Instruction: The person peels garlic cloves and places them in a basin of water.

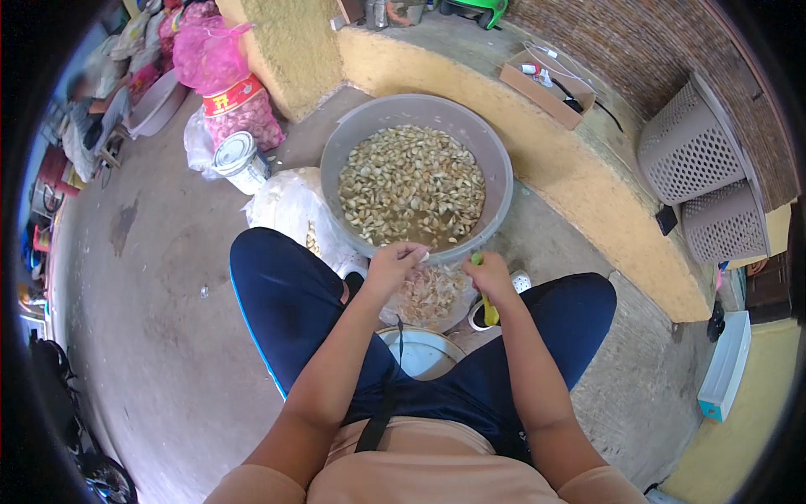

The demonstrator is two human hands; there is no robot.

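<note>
Over the near rim of a large grey tub (334,139), my left hand (397,267) pinches a small pale garlic clove (423,257) between thumb and fingers. My right hand (492,275), just beside it, is closed around a slim green-and-yellow handled tool (489,312); its blade or tip cannot be made out. Many garlic cloves (411,181) lie in brownish water in the tub. Below my hands, between my feet, a clear plastic bag (428,298) holds papery garlic skins.
A white sack (290,210) with some cloves leans left of the tub. Behind it stand a lidded pail (242,162) and pink net sacks (243,118). A low yellow wall (537,160) curves right, with a cardboard box (546,88) on top. Far left, a person (88,113) sits.
</note>
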